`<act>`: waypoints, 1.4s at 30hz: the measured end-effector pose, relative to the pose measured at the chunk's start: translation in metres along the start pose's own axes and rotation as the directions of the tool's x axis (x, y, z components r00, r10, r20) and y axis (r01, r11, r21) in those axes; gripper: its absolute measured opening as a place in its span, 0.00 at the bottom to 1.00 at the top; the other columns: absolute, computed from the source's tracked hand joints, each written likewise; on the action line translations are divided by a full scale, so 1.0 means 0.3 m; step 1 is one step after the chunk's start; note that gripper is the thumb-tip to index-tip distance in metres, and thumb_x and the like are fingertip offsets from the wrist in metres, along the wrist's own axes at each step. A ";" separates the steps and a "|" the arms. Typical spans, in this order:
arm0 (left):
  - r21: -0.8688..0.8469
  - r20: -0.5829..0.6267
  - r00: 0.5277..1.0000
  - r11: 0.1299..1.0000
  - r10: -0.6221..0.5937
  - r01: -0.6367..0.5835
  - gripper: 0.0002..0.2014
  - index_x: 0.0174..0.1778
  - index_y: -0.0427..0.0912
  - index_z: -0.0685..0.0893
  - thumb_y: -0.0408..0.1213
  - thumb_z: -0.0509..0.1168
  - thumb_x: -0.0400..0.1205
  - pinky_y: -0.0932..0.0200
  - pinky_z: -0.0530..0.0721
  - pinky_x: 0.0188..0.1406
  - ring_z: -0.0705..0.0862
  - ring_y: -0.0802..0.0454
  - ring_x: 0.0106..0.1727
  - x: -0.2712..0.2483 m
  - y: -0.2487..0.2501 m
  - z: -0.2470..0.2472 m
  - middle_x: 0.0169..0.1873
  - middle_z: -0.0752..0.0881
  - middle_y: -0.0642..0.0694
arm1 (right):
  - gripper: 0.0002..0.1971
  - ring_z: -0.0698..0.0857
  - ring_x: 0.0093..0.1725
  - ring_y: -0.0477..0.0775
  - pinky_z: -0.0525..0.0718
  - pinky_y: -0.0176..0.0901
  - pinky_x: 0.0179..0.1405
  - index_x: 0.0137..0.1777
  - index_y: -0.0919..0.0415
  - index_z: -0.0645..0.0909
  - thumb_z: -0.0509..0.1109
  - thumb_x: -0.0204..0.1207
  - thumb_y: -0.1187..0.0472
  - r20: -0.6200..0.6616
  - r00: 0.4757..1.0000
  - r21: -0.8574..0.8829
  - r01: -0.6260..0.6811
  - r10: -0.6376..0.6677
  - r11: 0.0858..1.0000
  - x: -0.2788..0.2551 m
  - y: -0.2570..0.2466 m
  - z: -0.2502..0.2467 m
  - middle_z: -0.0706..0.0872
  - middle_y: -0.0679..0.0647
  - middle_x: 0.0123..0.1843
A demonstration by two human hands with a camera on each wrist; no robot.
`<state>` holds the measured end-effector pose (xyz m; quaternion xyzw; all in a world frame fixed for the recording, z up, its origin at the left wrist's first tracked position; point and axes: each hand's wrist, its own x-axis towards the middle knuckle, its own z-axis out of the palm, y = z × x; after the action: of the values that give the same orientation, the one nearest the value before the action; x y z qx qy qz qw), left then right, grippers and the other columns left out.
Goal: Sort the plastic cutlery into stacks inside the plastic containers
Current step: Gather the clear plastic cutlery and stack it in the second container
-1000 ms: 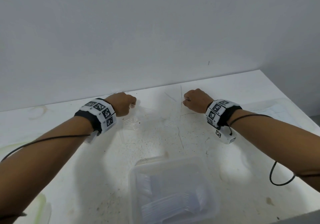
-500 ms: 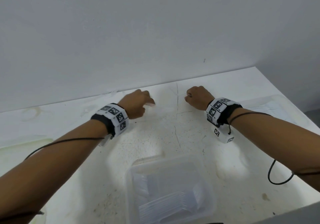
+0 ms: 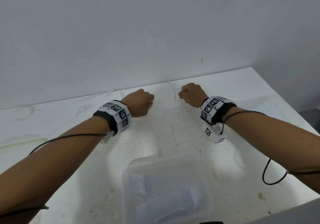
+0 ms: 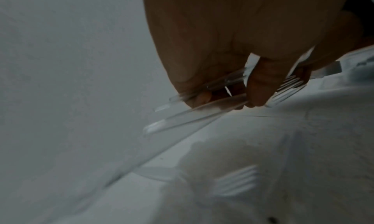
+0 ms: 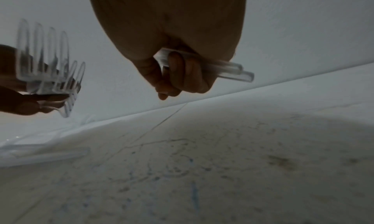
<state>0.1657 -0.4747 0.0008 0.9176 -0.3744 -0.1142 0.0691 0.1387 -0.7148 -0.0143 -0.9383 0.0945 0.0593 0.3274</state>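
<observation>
With both fists, left hand (image 3: 141, 104) and right hand (image 3: 192, 94), clenched on clear forks (image 4: 287, 90) near the bench's (image 3: 155, 137) far edge, align tines before lowering them into the near-edge container (image 3: 128, 175).

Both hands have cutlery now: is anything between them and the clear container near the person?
Nothing visible. The left hand grips clear forks, the right hand clear handles. Only bare table lies between them and the open container.
</observation>
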 end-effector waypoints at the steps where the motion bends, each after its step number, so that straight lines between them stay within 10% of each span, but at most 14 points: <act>1: 0.018 0.027 0.999 0.999 -0.043 0.042 0.06 0.39 0.44 0.74 0.31 0.56 0.80 0.55 0.74 0.43 0.75 0.47 0.44 -0.018 -0.022 -0.025 0.39 0.80 0.47 | 0.13 0.80 0.37 0.60 0.78 0.47 0.37 0.33 0.69 0.78 0.61 0.77 0.64 0.009 1.000 0.019 -0.022 0.022 1.000 0.004 -0.016 0.000 0.83 0.64 0.34; 11: -0.096 0.011 0.902 0.897 -0.432 0.431 0.09 0.40 0.38 0.73 0.36 0.53 0.85 0.53 0.71 0.42 0.77 0.39 0.44 -0.279 -0.268 -0.107 0.39 0.79 0.40 | 0.04 0.79 0.41 0.50 0.72 0.39 0.43 0.40 0.57 0.81 0.71 0.74 0.59 0.304 0.855 -0.208 0.491 -0.421 0.846 -0.046 -0.310 0.192 0.80 0.46 0.38; 19: -0.042 -0.017 0.814 0.814 -0.580 0.579 0.09 0.36 0.42 0.72 0.35 0.55 0.82 0.55 0.70 0.40 0.76 0.40 0.42 -0.506 -0.356 -0.071 0.35 0.77 0.44 | 0.25 0.77 0.47 0.50 0.76 0.44 0.50 0.61 0.57 0.80 0.81 0.66 0.50 0.503 0.758 -0.271 0.594 -0.414 0.758 -0.031 -0.370 0.287 0.75 0.44 0.45; 31: -0.218 0.083 0.767 0.739 -0.636 0.637 0.12 0.51 0.38 0.76 0.43 0.65 0.79 0.56 0.74 0.46 0.81 0.42 0.51 -0.379 -0.235 0.046 0.48 0.82 0.43 | 0.09 0.79 0.42 0.60 0.75 0.48 0.39 0.53 0.58 0.68 0.64 0.77 0.60 0.520 0.735 -0.462 0.670 -0.434 0.582 -0.091 -0.324 0.277 0.82 0.57 0.48; 37: -0.216 0.067 0.779 0.753 -0.624 0.621 0.14 0.34 0.43 0.69 0.42 0.61 0.84 0.57 0.69 0.43 0.75 0.46 0.42 -0.302 -0.132 0.036 0.36 0.78 0.44 | 0.17 0.81 0.42 0.61 0.78 0.49 0.40 0.64 0.61 0.66 0.62 0.77 0.65 0.445 0.803 -0.477 0.586 -0.395 0.654 -0.107 -0.243 0.221 0.82 0.58 0.48; 42: -0.221 0.056 0.804 0.778 -0.592 0.589 0.13 0.48 0.38 0.78 0.45 0.64 0.82 0.55 0.74 0.44 0.80 0.43 0.48 -0.230 -0.135 0.066 0.50 0.84 0.39 | 0.21 0.83 0.48 0.64 0.82 0.52 0.48 0.70 0.63 0.66 0.61 0.77 0.66 0.416 0.845 -0.517 0.523 -0.336 0.677 -0.113 -0.208 0.190 0.84 0.61 0.54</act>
<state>0.1398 -0.3983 -0.0158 0.9754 -0.0520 -0.1645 0.1373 0.1164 -0.6265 -0.0152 -0.9684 -0.2040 0.1422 0.0197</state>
